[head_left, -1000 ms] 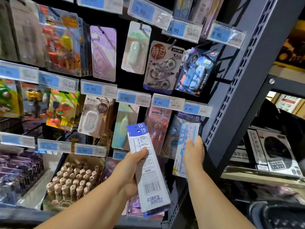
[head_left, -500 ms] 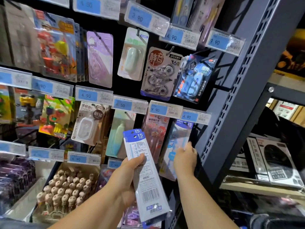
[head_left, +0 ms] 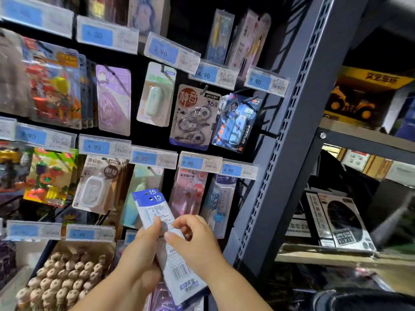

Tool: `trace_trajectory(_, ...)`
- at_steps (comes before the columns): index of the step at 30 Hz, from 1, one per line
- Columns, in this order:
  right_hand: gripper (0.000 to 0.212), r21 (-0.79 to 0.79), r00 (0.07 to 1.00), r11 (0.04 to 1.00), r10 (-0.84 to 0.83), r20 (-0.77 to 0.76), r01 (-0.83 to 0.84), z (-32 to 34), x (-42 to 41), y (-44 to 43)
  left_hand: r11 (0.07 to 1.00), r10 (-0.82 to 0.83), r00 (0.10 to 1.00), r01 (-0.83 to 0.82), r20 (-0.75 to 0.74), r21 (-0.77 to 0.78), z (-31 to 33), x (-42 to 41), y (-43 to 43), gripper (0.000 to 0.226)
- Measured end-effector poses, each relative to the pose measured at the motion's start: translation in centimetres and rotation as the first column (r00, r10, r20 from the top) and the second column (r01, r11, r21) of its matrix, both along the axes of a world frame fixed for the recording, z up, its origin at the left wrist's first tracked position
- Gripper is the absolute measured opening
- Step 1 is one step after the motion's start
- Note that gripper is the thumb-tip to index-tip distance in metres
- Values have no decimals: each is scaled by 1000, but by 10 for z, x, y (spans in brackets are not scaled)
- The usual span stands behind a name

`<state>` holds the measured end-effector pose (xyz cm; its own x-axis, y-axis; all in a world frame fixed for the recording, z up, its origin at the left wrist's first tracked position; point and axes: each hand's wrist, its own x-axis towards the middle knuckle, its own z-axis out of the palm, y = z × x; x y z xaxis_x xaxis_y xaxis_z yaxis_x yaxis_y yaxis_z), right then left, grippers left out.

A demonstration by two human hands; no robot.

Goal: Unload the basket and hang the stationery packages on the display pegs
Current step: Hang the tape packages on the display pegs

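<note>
Holding the blue-topped ruler packs [head_left: 155,205] upright before the display, the left hand [head_left: 139,254] grips them round the middle, thumb across the front. The right hand [head_left: 195,243] curls beside it, thumb and forefinger pinching the packs' right edge. They stand below the 6.50 price tag [head_left: 153,158], just left of matching hanging packs [head_left: 221,198] near the grey post [head_left: 292,131].
</note>
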<state>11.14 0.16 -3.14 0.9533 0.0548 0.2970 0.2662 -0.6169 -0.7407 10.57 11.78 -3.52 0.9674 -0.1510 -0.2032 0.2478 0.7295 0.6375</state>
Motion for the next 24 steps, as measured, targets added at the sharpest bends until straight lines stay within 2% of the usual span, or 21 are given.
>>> trace_trajectory(5, 27, 28, 998, 999, 47, -48, -46, 5, -7, 4, 994, -49, 995, 40, -92, -100, 9, -7, 2, 66)
trace_trajectory(10, 55, 60, 989, 996, 67, -131, -59, 7, -11, 8, 978, -91, 993, 76, -71, -193, 8, -10, 9, 59)
trace_trajectory(15, 55, 43, 987, 997, 76, -142, -70, 10, -9, 7, 985, -132, 987, 121, -88, -122, 8, -12, 13, 63)
trace_trajectory(19, 64, 30, 990, 998, 58, -129, -55, 6, -7, 14, 989, -131, 987, 123, -92, -86, -3, -8, 20, 67)
trace_trajectory(21, 56, 62, 988, 996, 79, -135, -71, 5, -7, 16, 992, -114, 989, 108, -93, -66, -7, -7, 23, 67)
trace_trajectory(24, 17, 127, 984, 987, 118, -133, -101, 7, -8, 16, 998, -64, 994, 65, -85, 14, -12, -7, 28, 60)
